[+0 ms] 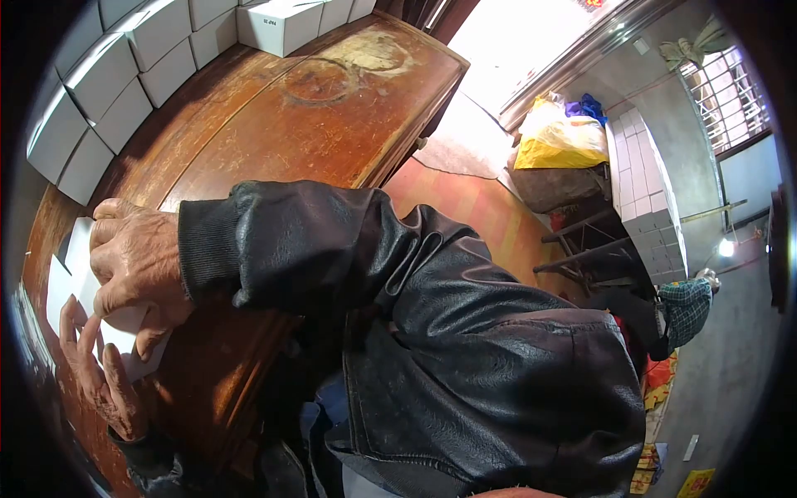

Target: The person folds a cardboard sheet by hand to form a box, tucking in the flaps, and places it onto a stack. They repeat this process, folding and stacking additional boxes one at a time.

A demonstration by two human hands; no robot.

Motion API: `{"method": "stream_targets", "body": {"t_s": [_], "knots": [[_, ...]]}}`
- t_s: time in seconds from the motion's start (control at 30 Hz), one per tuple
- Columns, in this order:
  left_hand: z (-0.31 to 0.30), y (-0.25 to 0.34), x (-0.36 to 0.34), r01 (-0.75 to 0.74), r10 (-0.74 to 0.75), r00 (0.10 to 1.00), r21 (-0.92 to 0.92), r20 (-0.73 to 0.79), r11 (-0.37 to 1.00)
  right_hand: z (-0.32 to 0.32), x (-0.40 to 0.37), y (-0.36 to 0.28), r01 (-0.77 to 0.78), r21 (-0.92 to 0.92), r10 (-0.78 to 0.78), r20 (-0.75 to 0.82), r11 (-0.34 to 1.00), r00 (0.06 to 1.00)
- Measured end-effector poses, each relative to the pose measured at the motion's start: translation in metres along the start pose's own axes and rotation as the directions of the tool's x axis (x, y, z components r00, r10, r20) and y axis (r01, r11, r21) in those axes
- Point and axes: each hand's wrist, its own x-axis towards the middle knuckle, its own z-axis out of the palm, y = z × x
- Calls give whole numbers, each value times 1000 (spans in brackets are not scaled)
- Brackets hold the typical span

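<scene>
My right hand [129, 257], at the left of the view in a black leather sleeve, is curled over a white box or folded card piece [80, 245], with the thumb bent down beside it. Much of the white piece is hidden under this hand. Just below, my left hand [104, 378] has its fingers spread at the piece's lower edge; its fingertips are near or touching the white surface. Both hands are over the worn brown wooden table [290, 133].
Stacked white boxes [166, 50] line the table's upper left edge. A paper stack [31, 324] is at the far left. Beyond the table are a yellow bag [560, 145], more stacked white boxes [643, 170], a dark wooden stand [581, 249] and a barred window [730, 95].
</scene>
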Motion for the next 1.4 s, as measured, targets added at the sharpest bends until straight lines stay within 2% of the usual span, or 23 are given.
{"method": "stream_targets", "body": {"t_s": [0.17, 0.27, 0.33, 0.4, 0.53, 0.67, 0.73, 0.83, 0.93, 1.07, 1.27, 1.37, 1.4], "knots": [[0, -11, -2, -26, 26, 1000, 4, 8, 1000, -4, 1, -3, -24, 64, 23, 20, 998, 1000], [1, -10, -3, -11, 11, 1000, 2, 0, 1000, 2, 1, -1, -17, 3, 17, 59, 1000, 998], [3, -7, -2, 1, -1, 1000, -31, -18, 1000, 9, 0, 2, 7, 2, -7, 16, 1000, 1000], [-4, -1, 3, 27, -27, 998, 10, 53, 1000, 13, -1, 3, 12, 4, -12, 1, 1000, 1000], [0, -2, -2, 89, -87, 996, -93, 17, 992, -2, 0, -4, -5, -4, 5, 11, 1000, 1000], [0, -12, -2, 44, -43, 999, -90, 19, 995, 5, 2, -2, -2, -9, 2, 51, 1000, 999], [1, -11, -2, 8, -8, 1000, -21, 10, 1000, 9, 1, -2, 12, -17, -12, 24, 1000, 1000], [3, -9, -4, 48, -48, 999, -115, 4, 992, 9, 0, -4, 27, -7, -27, -24, 1000, 999], [3, -11, -5, 32, -33, 999, -79, -10, 996, 5, 1, -6, 28, -6, -29, -49, 1000, 998], [-2, 10, 5, 95, -93, 995, -81, 30, 992, 5, 2, -5, 61, -39, -63, -64, 997, 996], [-3, 21, 8, 204, -200, 978, -117, 52, 972, 9, 1, -6, 6, -25, -7, -33, 1000, 999], [-3, 8, 4, 137, -132, 989, -85, 62, 987, -1, 2, -12, -41, -70, 43, 28, 997, 999], [0, -1, 2, 66, -63, 997, -73, 41, 995, 3, 1, -10, -30, -54, 29, -34, 998, 999]]}}
